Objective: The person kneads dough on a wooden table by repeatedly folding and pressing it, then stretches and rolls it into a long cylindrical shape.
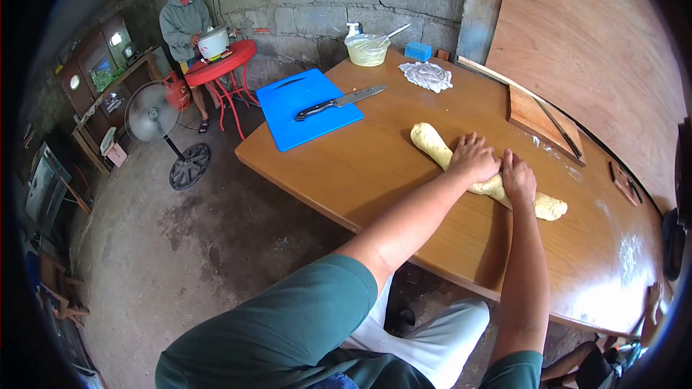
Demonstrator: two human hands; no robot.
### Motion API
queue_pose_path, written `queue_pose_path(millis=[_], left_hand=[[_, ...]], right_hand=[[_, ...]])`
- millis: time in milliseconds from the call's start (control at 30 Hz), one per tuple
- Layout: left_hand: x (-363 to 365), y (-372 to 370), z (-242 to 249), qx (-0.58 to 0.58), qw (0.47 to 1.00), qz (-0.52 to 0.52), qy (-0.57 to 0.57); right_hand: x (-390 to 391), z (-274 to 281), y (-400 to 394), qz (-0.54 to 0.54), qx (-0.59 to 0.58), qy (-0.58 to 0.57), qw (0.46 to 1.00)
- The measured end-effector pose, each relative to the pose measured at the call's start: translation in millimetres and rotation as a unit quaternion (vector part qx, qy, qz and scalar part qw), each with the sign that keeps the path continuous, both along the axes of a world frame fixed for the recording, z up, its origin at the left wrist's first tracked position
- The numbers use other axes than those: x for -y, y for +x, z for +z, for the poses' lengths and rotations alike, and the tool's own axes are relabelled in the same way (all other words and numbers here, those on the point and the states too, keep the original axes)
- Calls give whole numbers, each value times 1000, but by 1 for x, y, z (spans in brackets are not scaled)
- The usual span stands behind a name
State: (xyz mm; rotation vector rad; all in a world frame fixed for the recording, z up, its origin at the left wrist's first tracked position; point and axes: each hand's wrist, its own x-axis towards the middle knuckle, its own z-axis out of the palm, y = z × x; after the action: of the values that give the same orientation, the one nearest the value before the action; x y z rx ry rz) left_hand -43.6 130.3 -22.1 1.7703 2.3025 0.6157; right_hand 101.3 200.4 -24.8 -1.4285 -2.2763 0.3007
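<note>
A long roll of pale yellow dough lies slantwise on the brown table, thick at both ends and narrower in the middle. My left hand rests palm down across its middle, with fingers stretched out over the far side. Just to the right, my right hand also presses on the roll, fingers reaching forward. Both hands cover part of the dough. Its right end sticks out past my right wrist.
On the table are a blue cutting board with a knife, a bowl with a whisk, a crumpled cloth and a wooden board. A fan and a person by a red table are at left.
</note>
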Motion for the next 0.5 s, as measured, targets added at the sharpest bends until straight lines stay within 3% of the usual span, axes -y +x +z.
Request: queue_pose_path(millis=[200,300,400,433,500], left_hand=[[61,22,-3,-10,1000,-2,22],[90,27,-20,-88,991,-45,90],[146,31,-10,-67,984,-129,102],[163,31,-18,-107,962,-143,204],[191,27,-15,-84,960,-171,206]], right_hand=[[56,5,26,35,46,-22,998],[97,19,45,94,99,-2,991],[146,22,75,141,121,77,980],[161,18,87,141,121,76,980],[183,15,107,183,3,161,970]])
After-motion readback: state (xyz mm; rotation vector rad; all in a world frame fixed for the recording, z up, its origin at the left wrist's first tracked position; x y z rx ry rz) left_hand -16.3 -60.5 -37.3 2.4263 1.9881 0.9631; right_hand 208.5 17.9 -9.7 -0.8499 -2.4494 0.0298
